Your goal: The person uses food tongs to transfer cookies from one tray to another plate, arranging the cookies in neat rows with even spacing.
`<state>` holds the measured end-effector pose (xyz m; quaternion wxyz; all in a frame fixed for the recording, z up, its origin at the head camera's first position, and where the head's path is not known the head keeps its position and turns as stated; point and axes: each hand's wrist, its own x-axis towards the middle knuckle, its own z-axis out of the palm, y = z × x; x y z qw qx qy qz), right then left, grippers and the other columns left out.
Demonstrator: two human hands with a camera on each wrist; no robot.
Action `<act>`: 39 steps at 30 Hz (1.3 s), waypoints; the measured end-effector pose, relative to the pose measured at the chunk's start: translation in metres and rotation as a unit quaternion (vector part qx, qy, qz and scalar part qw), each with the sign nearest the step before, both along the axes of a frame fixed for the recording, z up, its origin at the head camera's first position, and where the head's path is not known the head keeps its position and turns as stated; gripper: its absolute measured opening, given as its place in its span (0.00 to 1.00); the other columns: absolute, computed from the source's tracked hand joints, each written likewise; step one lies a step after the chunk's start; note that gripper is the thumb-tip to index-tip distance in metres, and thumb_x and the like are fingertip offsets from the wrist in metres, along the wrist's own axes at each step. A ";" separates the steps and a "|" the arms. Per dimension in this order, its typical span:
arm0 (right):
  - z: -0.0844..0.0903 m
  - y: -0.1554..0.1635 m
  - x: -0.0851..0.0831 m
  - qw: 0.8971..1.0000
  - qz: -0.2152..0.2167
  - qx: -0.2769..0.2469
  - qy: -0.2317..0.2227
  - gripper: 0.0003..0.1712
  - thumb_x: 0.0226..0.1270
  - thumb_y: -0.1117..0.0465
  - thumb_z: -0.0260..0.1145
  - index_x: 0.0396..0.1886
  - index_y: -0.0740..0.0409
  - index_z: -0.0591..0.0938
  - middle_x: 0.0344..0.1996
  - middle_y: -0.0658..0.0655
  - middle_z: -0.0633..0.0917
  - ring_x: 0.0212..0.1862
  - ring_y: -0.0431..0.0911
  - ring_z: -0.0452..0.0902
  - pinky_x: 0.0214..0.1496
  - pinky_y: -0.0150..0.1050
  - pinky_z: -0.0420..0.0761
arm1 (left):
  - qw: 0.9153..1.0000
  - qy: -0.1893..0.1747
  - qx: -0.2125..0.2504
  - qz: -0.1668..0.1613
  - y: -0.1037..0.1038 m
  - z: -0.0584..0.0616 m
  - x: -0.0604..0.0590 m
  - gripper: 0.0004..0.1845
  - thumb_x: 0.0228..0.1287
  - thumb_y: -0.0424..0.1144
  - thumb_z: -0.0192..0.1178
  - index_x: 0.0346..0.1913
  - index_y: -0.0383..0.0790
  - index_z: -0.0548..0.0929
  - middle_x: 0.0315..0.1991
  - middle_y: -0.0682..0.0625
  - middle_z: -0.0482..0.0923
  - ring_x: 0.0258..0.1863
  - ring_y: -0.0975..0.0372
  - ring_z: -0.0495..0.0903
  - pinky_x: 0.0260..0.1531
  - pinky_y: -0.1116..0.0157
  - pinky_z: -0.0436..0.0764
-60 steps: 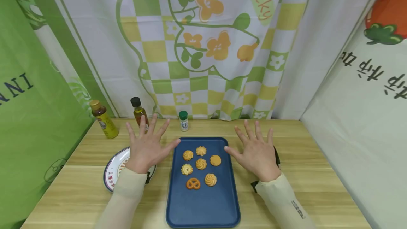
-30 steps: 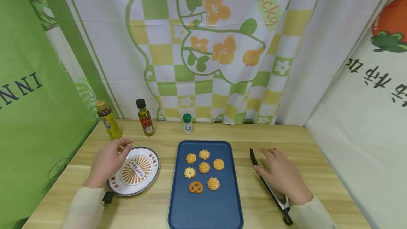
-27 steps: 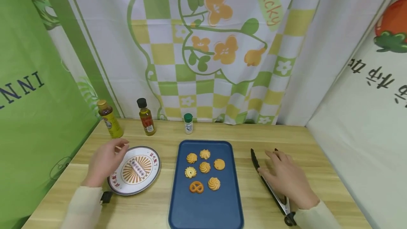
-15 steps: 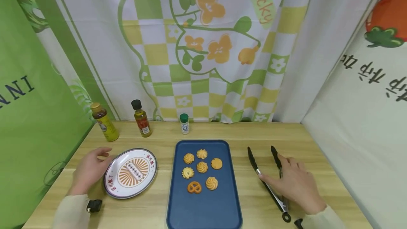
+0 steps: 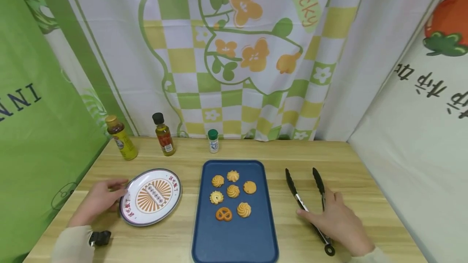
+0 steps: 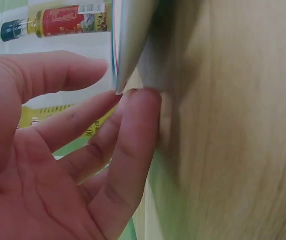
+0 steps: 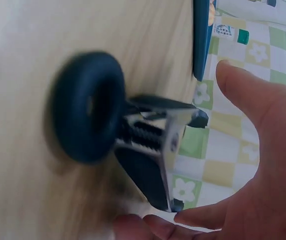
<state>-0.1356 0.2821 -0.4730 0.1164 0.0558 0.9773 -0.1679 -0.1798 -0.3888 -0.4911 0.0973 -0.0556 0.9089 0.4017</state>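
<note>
A white plate [image 5: 139,184] with a dark rim and an orange sunburst print lies at the left. My left hand [image 5: 100,200] is at its left edge. In the left wrist view the thumb lies beside the plate's upper face, and fingertips are right at the rim and under it. Black-and-silver tongs [image 5: 303,205] lie spread on the table at the right. Over them is my right hand [image 5: 338,222], thumb and fingers spread to either side of the arms. The right wrist view shows the tongs' ring end [image 7: 62,107] with a wide gap to the thumb.
A blue tray [image 5: 234,238] with several cookies [image 5: 243,210] and a pretzel [image 5: 224,214] lies between the hands. Behind stand a yellow-labelled bottle [image 5: 126,145], a black-capped oil bottle [image 5: 163,135] and a green-capped shaker [image 5: 213,141]. A curtain [image 5: 226,108] hangs at the table's back edge.
Both hands came down from spread above the table. The left moved left past the plate, then in to its rim; the right settled over the tongs. The plate and tongs stay in place.
</note>
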 end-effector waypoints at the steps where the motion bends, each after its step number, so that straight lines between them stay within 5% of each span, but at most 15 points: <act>1: 0.000 -0.001 0.001 1.000 -0.002 0.000 -0.003 0.85 0.62 0.12 0.67 0.87 0.80 0.50 0.74 0.90 0.63 0.53 0.76 0.86 0.38 0.62 0.90 | 1.000 -0.014 0.023 0.004 -0.001 0.000 0.000 0.32 0.85 0.37 0.59 0.80 0.19 0.67 0.62 0.25 0.81 0.40 0.61 0.86 0.37 0.66 0.94; 6: -0.001 -0.002 0.002 1.000 -0.004 0.007 0.005 0.84 0.62 0.12 0.66 0.86 0.80 0.51 0.74 0.90 0.65 0.56 0.79 0.84 0.42 0.66 0.90 | 0.995 -0.044 0.089 0.005 -0.006 -0.001 0.002 0.34 0.85 0.34 0.57 0.83 0.19 0.62 0.60 0.31 0.84 0.39 0.62 0.88 0.40 0.63 0.97; 15: -0.005 0.000 0.006 1.000 -0.004 -0.002 -0.009 0.84 0.64 0.13 0.66 0.81 0.87 0.55 0.72 0.94 0.66 0.67 0.86 0.75 0.59 0.75 0.87 | 0.991 -0.064 0.120 0.004 -0.012 -0.001 0.005 0.35 0.83 0.33 0.60 0.85 0.24 0.62 0.53 0.43 0.86 0.40 0.62 0.87 0.40 0.62 0.97; 30: -0.011 -0.004 0.004 0.999 0.009 0.031 0.029 0.76 0.71 0.15 0.60 0.73 0.91 0.63 0.63 0.92 0.77 0.54 0.79 0.86 0.45 0.67 0.92 | 0.989 -0.064 0.133 0.000 -0.015 0.000 0.004 0.34 0.84 0.30 0.57 0.85 0.24 0.60 0.59 0.35 0.83 0.41 0.63 0.88 0.41 0.61 0.98; 39: -0.013 -0.006 0.002 0.999 -0.002 0.033 0.038 0.72 0.71 0.19 0.66 0.70 0.91 0.66 0.57 0.90 0.82 0.48 0.77 0.88 0.39 0.65 0.92 | 0.989 -0.065 0.134 0.005 -0.015 -0.002 0.005 0.34 0.83 0.29 0.60 0.85 0.25 0.62 0.58 0.38 0.80 0.41 0.63 0.88 0.42 0.61 0.98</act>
